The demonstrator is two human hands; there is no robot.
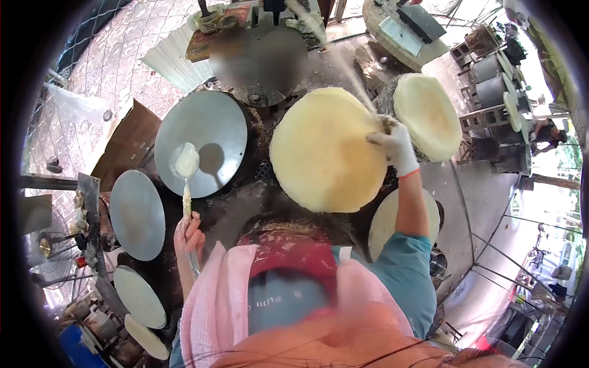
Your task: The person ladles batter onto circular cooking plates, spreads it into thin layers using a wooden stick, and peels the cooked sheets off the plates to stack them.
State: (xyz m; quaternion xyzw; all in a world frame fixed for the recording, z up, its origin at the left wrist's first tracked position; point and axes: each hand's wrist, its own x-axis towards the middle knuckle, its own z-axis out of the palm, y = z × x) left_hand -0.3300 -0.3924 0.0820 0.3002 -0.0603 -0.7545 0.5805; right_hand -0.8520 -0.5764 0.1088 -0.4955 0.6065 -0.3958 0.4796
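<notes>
My left hand [191, 239] is closed around the handle of a ladle [187, 161]. The ladle's bowl, coated with pale batter, hangs over a round grey griddle [227, 122], where a dark round shadow shows. My right hand [397, 147], in a white glove with an orange cuff, is at the right edge of a large round yellow flatbread [325, 153]. Its fingers are closed on a long pale stick [350, 76], blurred by motion, that slants away up and left. Whether the fingertips also touch the flatbread, I cannot tell.
Another round flatbread [427, 116] lies to the right. Further griddles [138, 214] curve along my left side, and a pale-covered one [399, 218] sits under my right arm. A cardboard sheet [126, 144] stands at left. A bench with tools [211, 40] is ahead. Another person [548, 136] is far right.
</notes>
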